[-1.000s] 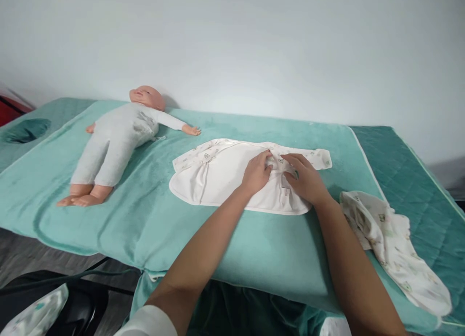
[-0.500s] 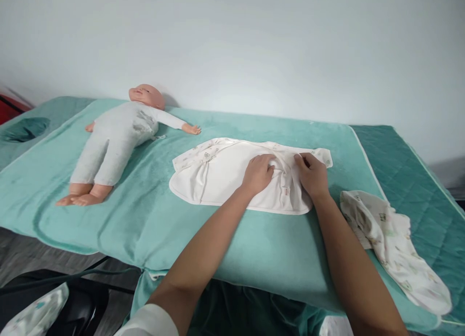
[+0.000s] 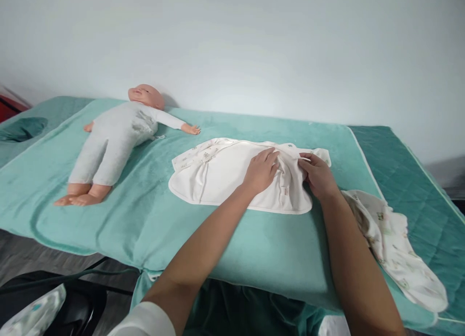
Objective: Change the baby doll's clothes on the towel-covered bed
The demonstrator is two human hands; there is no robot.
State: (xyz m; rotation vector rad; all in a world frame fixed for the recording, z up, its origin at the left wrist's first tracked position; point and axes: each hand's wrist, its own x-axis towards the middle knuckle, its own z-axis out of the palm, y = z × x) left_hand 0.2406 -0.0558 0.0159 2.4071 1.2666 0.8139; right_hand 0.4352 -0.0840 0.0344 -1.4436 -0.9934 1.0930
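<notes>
A white baby shirt (image 3: 228,171) with small printed figures on its sleeves lies spread out on the green bed cover. My left hand (image 3: 262,170) rests on its right half, its fingertips bent against the bunched cloth. Close by, my right hand (image 3: 317,175) pinches the shirt's fabric near the right sleeve, thumb and forefinger together. Parts of the shirt are hidden beneath both hands. To the left a baby doll (image 3: 112,132) in a pale grey bodysuit lies on its back, one arm stretched towards the shirt.
Printed baby trousers (image 3: 395,249) lie crumpled at the right, beside my right forearm. The green cover (image 3: 145,229) drapes over the bed's front edge. A black chair (image 3: 80,302) with a printed cloth (image 3: 36,312) stands lower left. A pale wall (image 3: 232,50) rises behind the bed.
My right hand has shifted slightly right and down along the sleeve side. My left hand has moved a little up and right, and the cloth between them has changed shape.
</notes>
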